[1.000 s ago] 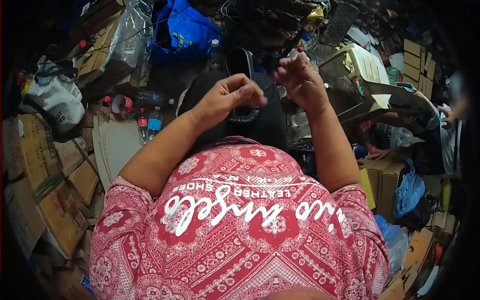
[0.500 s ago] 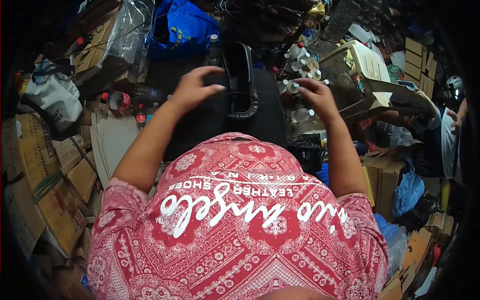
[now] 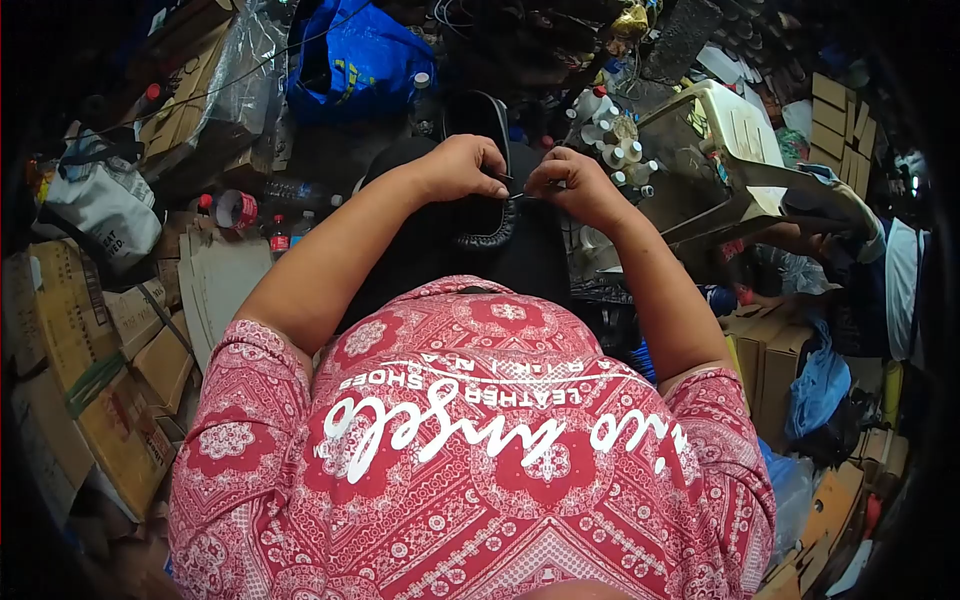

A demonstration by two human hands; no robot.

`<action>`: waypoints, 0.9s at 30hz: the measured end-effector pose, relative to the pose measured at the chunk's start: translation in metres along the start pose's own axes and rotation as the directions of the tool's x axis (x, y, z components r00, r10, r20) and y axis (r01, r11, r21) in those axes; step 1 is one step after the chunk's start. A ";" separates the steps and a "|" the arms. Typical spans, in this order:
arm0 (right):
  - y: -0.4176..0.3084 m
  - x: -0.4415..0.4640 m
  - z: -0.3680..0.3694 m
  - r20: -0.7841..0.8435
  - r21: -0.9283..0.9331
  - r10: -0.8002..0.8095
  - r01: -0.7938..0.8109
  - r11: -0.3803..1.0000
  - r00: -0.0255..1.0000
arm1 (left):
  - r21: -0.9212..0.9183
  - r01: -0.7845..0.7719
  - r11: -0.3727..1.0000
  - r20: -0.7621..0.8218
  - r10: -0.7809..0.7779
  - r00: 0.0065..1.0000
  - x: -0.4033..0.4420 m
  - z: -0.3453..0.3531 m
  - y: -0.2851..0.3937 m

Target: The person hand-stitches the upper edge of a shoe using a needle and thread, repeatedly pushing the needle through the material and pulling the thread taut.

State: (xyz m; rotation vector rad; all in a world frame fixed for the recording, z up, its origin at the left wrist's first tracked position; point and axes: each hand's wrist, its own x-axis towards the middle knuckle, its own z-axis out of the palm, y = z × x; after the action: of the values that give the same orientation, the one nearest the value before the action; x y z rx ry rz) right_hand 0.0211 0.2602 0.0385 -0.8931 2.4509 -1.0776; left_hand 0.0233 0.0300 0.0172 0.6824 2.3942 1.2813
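A black shoe [image 3: 485,238] lies lengthwise over my lap, its open side up and its gathered, puckered edge toward my body. My left hand [image 3: 458,168] is over the shoe's middle, thumb and fingers pinched close to its right rim. Just right of that rim is my right hand [image 3: 577,185], its fingertips pressed together and facing the left ones. A thin strand or tool seems to run between the two pinches, too small to make out. The fingers partly cover the shoe.
Several capped bottles [image 3: 622,150] stand right of my knees beside a worn plastic chair [image 3: 735,125]. A blue bag [image 3: 365,65] sits ahead. Left are cardboard pieces [image 3: 95,370], a white bag [image 3: 105,195] and a red-labelled bottle [image 3: 237,209]. Another person's clothing [image 3: 900,285] shows far right.
Both hands, spread apart to either side of the shoe before, have come inward to its right rim. Their open fingers have closed into pinches.
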 end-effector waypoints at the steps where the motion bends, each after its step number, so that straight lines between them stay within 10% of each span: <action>1: 0.001 0.000 0.001 -0.007 -0.033 -0.014 0.014 0.999 1.000 | -0.066 0.002 0.998 0.024 -0.001 1.000 0.002 0.001 -0.002; 11: 0.007 -0.021 0.030 -0.160 0.147 0.037 -0.013 0.989 0.986 | -0.191 -0.061 0.980 0.101 0.081 0.992 0.002 0.000 -0.012; 20: -0.016 -0.030 0.030 -0.184 -0.143 -0.037 0.011 0.990 0.982 | -0.080 -0.038 0.996 0.299 0.061 0.952 -0.003 -0.009 0.000; 27: -0.062 -0.010 0.016 0.121 -0.660 -0.167 0.205 0.722 0.978 | 0.110 -0.151 0.982 0.257 0.119 0.959 0.004 -0.006 -0.001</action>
State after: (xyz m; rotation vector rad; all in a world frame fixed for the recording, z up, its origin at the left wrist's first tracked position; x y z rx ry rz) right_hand 0.0620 0.2257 0.0744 -1.3734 2.7757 -0.1539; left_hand 0.0166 0.0277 0.0188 0.9984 2.2680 1.0262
